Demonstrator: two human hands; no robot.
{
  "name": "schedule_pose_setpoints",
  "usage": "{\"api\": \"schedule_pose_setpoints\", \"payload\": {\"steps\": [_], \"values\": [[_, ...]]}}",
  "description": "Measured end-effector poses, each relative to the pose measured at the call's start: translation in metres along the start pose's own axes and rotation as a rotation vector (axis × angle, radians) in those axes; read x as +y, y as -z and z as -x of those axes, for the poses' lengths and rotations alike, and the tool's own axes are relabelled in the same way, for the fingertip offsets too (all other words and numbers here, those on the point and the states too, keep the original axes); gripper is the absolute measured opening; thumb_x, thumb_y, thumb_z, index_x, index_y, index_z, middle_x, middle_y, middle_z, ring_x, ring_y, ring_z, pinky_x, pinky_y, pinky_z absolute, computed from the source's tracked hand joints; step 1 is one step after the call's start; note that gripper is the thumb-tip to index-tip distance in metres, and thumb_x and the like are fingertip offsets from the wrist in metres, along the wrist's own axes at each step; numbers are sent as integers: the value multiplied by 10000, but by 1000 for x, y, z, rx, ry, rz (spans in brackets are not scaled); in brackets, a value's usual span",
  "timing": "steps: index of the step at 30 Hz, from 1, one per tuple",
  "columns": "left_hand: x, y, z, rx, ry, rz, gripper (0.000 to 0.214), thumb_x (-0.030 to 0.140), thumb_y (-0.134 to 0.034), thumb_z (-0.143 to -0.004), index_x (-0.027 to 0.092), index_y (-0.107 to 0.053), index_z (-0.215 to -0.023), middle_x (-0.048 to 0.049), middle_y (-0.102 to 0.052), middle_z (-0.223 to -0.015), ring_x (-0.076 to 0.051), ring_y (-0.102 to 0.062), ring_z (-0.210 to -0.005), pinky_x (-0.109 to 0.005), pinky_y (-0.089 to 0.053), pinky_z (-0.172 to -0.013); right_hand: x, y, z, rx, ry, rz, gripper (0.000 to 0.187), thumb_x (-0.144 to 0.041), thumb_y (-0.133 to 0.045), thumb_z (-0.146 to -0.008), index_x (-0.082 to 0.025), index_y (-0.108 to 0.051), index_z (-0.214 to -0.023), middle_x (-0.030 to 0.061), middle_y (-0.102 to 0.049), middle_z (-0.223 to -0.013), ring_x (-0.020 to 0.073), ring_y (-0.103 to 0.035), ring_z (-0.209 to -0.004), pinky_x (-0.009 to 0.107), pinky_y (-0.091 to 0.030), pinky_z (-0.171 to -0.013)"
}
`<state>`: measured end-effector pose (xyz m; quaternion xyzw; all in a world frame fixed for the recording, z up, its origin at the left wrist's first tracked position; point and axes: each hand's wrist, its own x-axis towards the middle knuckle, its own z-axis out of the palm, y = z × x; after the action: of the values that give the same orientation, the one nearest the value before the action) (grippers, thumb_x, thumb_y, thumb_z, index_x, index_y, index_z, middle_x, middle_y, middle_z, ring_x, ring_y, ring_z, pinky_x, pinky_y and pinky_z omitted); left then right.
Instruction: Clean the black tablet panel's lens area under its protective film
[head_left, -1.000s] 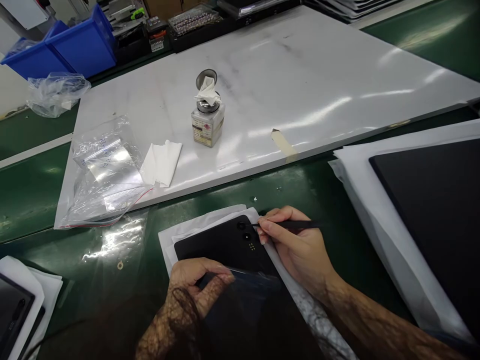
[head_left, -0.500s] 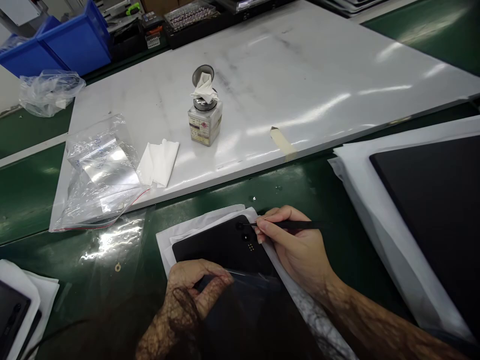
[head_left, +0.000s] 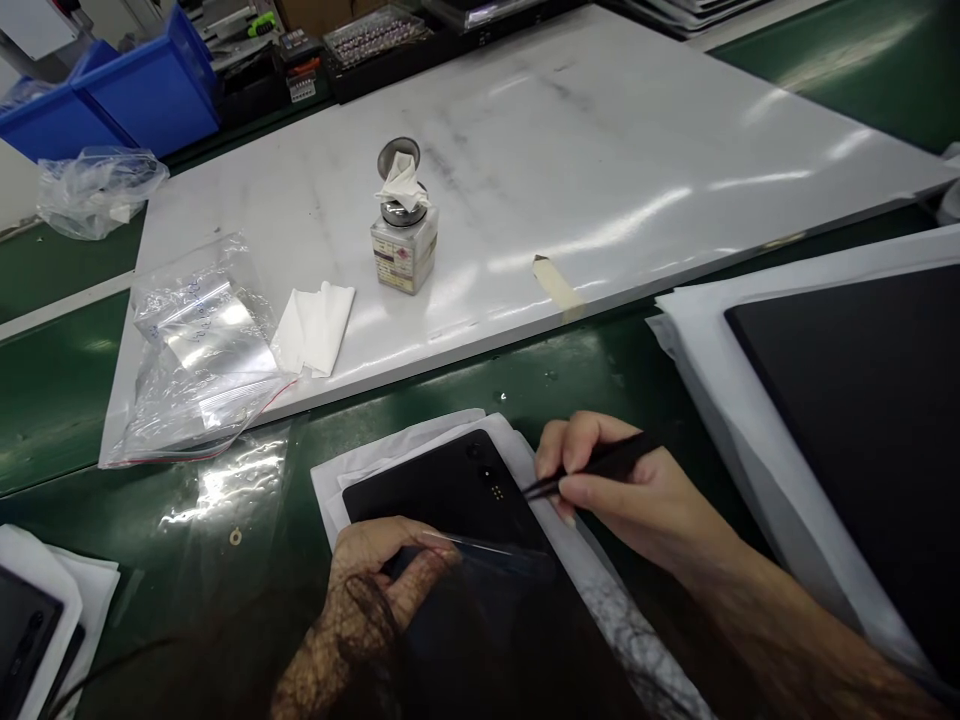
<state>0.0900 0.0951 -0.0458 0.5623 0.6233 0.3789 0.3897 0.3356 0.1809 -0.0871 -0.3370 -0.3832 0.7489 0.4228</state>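
Note:
A black tablet (head_left: 420,485) lies back up on white wrapping sheets (head_left: 330,490), its camera lenses and gold contacts near the top right corner. My left hand (head_left: 390,565) is closed on the edge of a clear plastic film (head_left: 495,555), which is lifted over the tablet's back. Between the thumb and fingers of my right hand (head_left: 615,480) are black tweezers (head_left: 592,468). Their tip points left, at the tablet's right edge below the lenses. Dark strands of hair hide the lower part of the tablet and my left wrist.
Behind the tablet is a pale board (head_left: 487,180) bearing a dispenser bottle (head_left: 405,255), a folded white wipe (head_left: 315,325) and a clear zip bag (head_left: 202,350). More black tablets lie at right (head_left: 862,400) and lower left (head_left: 26,630). Blue bins (head_left: 150,90) stand at the far left.
My right hand has moved right and slightly down, taking the tweezers' tip from the camera lens to the tablet's right edge. My left hand stays on the film.

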Motion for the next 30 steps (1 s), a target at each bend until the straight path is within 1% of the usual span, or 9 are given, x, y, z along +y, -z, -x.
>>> {"api": "schedule_pose_setpoints", "payload": {"steps": [2, 5, 9, 13, 20, 24, 26, 27, 30], "values": [[1, 0, -1, -5, -9, -9, 98, 211, -682, -689, 303, -713, -702, 73, -768, -605, -142, -722, -501, -137, -580, -475, 0, 9, 4, -176, -39, 25, 243, -308, -1069, -839, -260, -831, -822, 18, -792, -849, 148, -715, -542, 254, -577, -466], [6, 0, -4, 11, -32, -23, 89, 217, -676, -686, 294, -721, -677, 70, -766, -586, -137, -714, -472, -136, -576, -470, 6, 12, 6, -271, -65, 37, 224, -248, -1039, -863, -241, -817, -835, 18, -789, -883, 143, -742, -587, 240, -588, -505], [13, -2, -5, 75, -10, -27, 73, 250, -678, -672, 293, -724, -635, 67, -759, -552, -139, -706, -447, -128, -554, -416, 12, 9, 6, -258, -45, 30, 218, -225, -1025, -877, -222, -811, -838, 20, -797, -929, 117, -735, -595, 217, -599, -526], [13, -5, -4, 114, -18, -8, 78, 291, -677, -667, 287, -725, -606, 61, -752, -521, -144, -695, -417, -139, -546, -397, 14, 7, 6, -267, -85, 4, 213, -208, -1026, -864, -220, -815, -841, 14, -795, -908, 113, -724, -580, 212, -608, -517], [16, -5, -6, 105, -34, 57, 84, 272, -677, -684, 255, -725, -617, 44, -756, -527, -149, -697, -428, -155, -566, -428, 12, 4, 8, -231, -121, -39, 231, -235, -1025, -852, -235, -800, -800, 13, -788, -850, 133, -694, -527, 244, -600, -455], [19, -3, -7, 78, -38, 45, 82, 269, -686, -685, 247, -731, -621, 36, -753, -518, -151, -689, -410, -166, -568, -417, 3, -2, 12, -235, -72, -25, 205, -245, -1018, -858, -266, -827, -788, 16, -789, -808, 159, -714, -521, 258, -594, -432], [19, -2, -7, 83, -39, 41, 71, 270, -690, -686, 254, -733, -631, 38, -757, -529, -154, -697, -429, -170, -578, -444, -3, -7, 11, -186, -40, -18, 215, -269, -1035, -846, -279, -836, -766, 16, -786, -780, 171, -720, -512, 260, -578, -414], [19, -2, -7, 88, -40, 41, 61, 270, -694, -683, 258, -733, -637, 41, -761, -538, -152, -702, -440, -167, -580, -459, -5, -10, 10, -125, -21, -16, 228, -285, -1049, -836, -283, -837, -753, 16, -787, -774, 170, -719, -510, 259, -574, -414], [18, -2, -7, 82, -43, 38, 50, 253, -698, -679, 259, -734, -645, 48, -764, -551, -144, -708, -456, -150, -578, -479, -3, -20, 6, 147, 48, -10, 292, -340, -1111, -768, -282, -830, -717, -2, -774, -736, 143, -700, -518, 241, -584, -460]]}}
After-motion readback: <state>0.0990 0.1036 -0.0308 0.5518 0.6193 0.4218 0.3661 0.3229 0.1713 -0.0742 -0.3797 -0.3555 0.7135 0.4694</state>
